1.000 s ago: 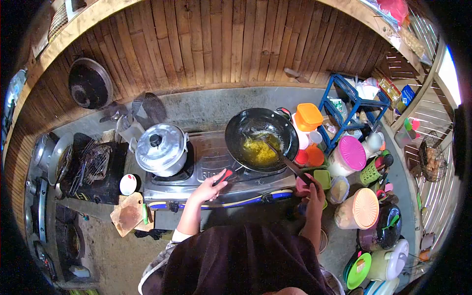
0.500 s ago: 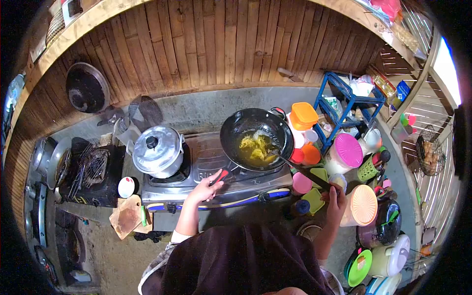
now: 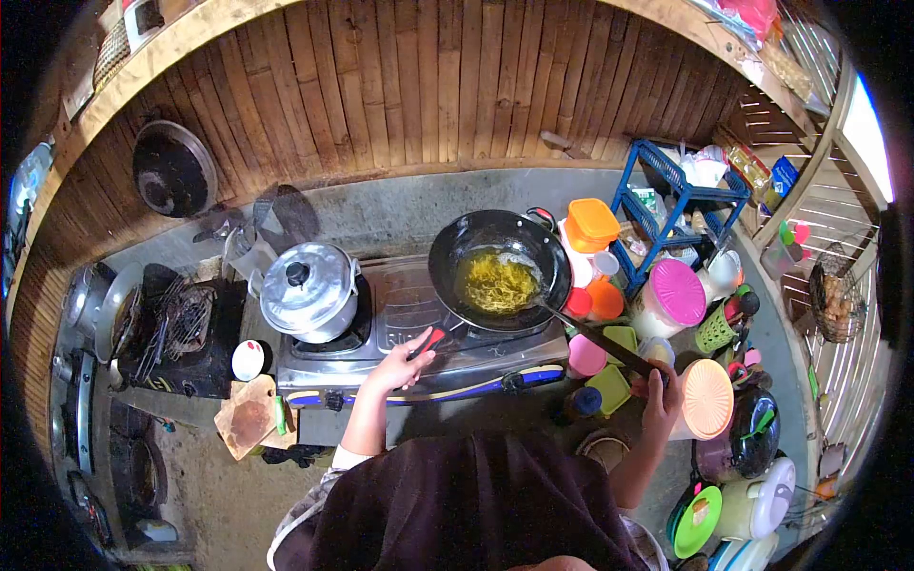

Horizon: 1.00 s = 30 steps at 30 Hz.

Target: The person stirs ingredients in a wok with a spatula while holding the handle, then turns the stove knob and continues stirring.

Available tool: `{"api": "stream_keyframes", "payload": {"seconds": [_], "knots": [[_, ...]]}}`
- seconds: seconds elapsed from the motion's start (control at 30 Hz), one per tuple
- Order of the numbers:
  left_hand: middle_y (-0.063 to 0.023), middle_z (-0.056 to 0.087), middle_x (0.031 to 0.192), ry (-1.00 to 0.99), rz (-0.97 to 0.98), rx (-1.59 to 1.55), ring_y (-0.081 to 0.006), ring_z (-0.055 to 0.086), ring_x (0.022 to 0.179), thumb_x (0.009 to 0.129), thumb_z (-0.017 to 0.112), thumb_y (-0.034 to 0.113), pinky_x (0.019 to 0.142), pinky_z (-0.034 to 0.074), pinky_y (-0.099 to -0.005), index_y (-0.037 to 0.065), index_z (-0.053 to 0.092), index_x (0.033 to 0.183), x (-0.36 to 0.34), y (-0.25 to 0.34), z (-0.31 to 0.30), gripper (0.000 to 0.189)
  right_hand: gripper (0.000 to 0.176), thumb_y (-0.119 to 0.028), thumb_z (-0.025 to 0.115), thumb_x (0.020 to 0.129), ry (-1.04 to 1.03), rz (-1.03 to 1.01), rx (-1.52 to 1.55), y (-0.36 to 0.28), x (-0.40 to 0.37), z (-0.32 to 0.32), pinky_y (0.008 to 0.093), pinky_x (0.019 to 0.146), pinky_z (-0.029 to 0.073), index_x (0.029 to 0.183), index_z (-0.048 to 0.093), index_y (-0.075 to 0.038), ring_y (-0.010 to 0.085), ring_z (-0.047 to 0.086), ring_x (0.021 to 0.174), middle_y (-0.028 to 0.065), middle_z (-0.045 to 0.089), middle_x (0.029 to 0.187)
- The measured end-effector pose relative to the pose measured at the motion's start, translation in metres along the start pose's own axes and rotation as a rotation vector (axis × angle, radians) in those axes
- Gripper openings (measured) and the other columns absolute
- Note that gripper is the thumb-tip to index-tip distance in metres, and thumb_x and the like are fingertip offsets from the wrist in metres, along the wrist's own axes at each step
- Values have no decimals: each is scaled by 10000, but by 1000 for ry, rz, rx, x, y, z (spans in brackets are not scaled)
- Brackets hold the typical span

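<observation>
A black wok [image 3: 455, 255] rests on the right side of the gas stove [image 3: 409, 358], with yellow food in oil [image 3: 501, 284] at its bottom. My left hand [image 3: 398, 368] is closed around the wok's red and black handle [image 3: 427, 344]. My right hand [image 3: 660, 390] is closed on the dark handle of a long spatula [image 3: 609, 344], whose lower end reaches into the right side of the wok, by the food. On the stove's left side stands a lidded silver pot [image 3: 309, 295].
Colourful lidded containers crowd the right, including a pink-lidded one [image 3: 677, 293] and an orange-lidded one [image 3: 706, 400]. A blue rack [image 3: 678, 209] stands behind them. Left of the stove are a cutting board [image 3: 249, 419], a small white bowl [image 3: 248, 360] and a black grill [image 3: 181, 328].
The yellow food has spread from a raised clump into a wider, flatter mass in the oil. My right hand has shifted slightly right and down with the spatula.
</observation>
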<state>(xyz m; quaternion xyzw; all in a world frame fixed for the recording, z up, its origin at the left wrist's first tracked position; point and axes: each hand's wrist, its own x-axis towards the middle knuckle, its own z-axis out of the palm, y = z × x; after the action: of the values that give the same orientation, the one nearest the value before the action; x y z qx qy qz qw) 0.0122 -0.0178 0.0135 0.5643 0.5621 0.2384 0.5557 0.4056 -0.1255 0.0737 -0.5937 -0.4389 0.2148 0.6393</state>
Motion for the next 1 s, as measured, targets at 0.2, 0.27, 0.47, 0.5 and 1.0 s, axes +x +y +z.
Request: {"api": "stream_keyframes", "payload": {"seconds": [0.2, 0.27, 0.47, 0.5, 1.0], "knots": [[40, 429, 527, 4, -4, 7, -43, 408, 440, 890, 558, 288, 394, 353, -208, 320, 306, 1382, 0, 0, 1, 553, 204, -127, 518, 901, -90, 105, 157, 17, 6, 16, 247, 582, 475, 1034, 569, 20, 127, 582, 634, 78, 602, 719], [40, 429, 526, 1, -12, -3, -43, 407, 439, 891, 557, 284, 393, 352, -208, 320, 303, 1384, 0, 1, 1, 556, 212, -130, 521, 901, -99, 98, 143, 21, 8, 23, 250, 586, 482, 1042, 568, 21, 132, 589, 643, 83, 608, 735], [44, 433, 552, -8, -24, -50, -46, 385, 438, 897, 551, 272, 389, 344, -206, 318, 304, 1385, 2, -4, 2, 549, 243, -130, 517, 906, -155, 151, 201, 48, 12, 47, 252, 615, 499, 1110, 543, 0, 136, 610, 706, 90, 626, 862], [45, 430, 555, -3, -10, -43, -46, 381, 438, 896, 551, 273, 387, 342, -206, 319, 307, 1383, 4, -7, 3, 547, 243, -130, 517, 906, -157, 151, 202, 48, 12, 52, 252, 615, 499, 1110, 543, 0, 136, 610, 706, 90, 626, 862], [49, 409, 545, -4, -32, -53, -38, 376, 422, 903, 545, 266, 373, 333, -193, 350, 306, 1376, 0, -2, 2, 536, 393, -112, 540, 872, -445, 181, 31, 78, 14, 108, 243, 549, 459, 1238, 446, -2, 133, 597, 637, 93, 621, 854]]}}
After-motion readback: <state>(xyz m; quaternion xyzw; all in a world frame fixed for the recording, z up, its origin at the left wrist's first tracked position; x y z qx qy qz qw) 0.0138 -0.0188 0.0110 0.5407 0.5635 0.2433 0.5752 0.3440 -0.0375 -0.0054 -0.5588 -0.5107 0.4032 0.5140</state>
